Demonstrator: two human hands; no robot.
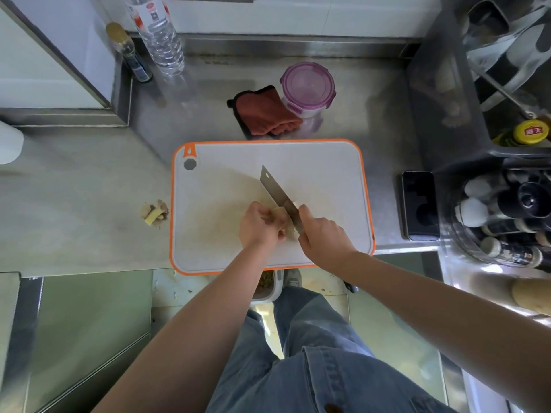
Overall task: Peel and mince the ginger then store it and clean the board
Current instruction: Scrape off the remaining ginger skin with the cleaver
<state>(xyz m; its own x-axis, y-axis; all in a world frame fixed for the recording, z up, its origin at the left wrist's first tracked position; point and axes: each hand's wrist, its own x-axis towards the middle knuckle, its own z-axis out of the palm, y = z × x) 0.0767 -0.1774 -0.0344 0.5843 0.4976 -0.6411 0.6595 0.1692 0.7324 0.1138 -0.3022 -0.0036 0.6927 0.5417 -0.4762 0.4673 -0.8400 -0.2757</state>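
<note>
I'm seeing L hand [259,225] curling round ginger [280,214] at mid cutting board [328,174], R hand [323,234] gripping knife [275,192], blade resting against the ginger, peel scraps [153,214] lying on counter [89,189] left of board, lidded container [307,87] sitting behind

steel counter [74,219] | cutting board [298,162] | red cloth [268,114] | purple-lidded container [307,84] | ginger scraps [155,214] | phone [420,204] | water bottle [161,40]

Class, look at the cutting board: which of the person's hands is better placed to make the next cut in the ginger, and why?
The right hand: it grips the cleaver, whose blade lies against the ginger. The left hand is curled round the ginger, steadying it.
</note>
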